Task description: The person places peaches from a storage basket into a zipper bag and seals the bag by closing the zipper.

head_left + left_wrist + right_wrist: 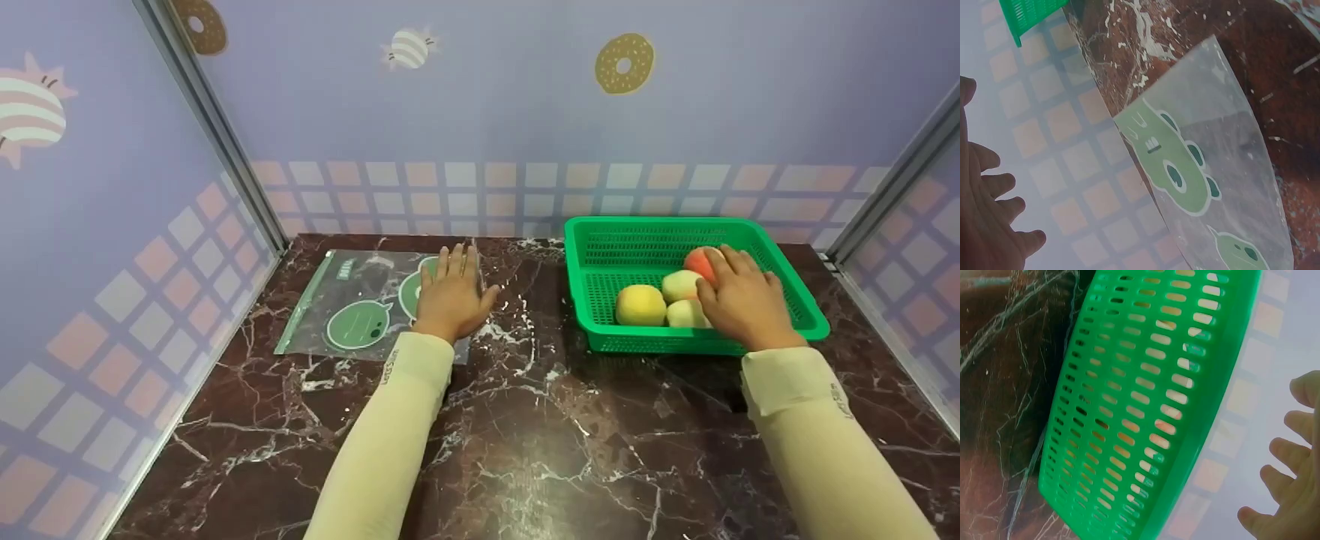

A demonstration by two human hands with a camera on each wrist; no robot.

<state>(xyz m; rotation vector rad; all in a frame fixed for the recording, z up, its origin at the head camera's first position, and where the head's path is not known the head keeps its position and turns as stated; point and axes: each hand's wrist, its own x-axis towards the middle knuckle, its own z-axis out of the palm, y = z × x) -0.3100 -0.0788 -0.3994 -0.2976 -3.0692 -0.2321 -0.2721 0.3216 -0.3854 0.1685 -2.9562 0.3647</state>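
A clear zip bag (379,281) with green cartoon prints lies flat on the table at the left. My left hand (450,296) is over the bag's right part, palm down with straight fingers; in the left wrist view the hand (988,225) appears raised apart from the bag (1235,146). On the right stands a green plastic basket (660,223) holding several round fruits, among them a yellow one (641,305) and a red one (699,262). My right hand (746,300) hovers over the basket's right side, fingers spread, gripping nothing and partly hiding the fruit.
The dark marbled table (525,450) is bounded by a patterned back wall (495,97) and side panels, with a metal post (217,135) at the left corner. Bare tabletop lies between the bag and the basket and along the front.
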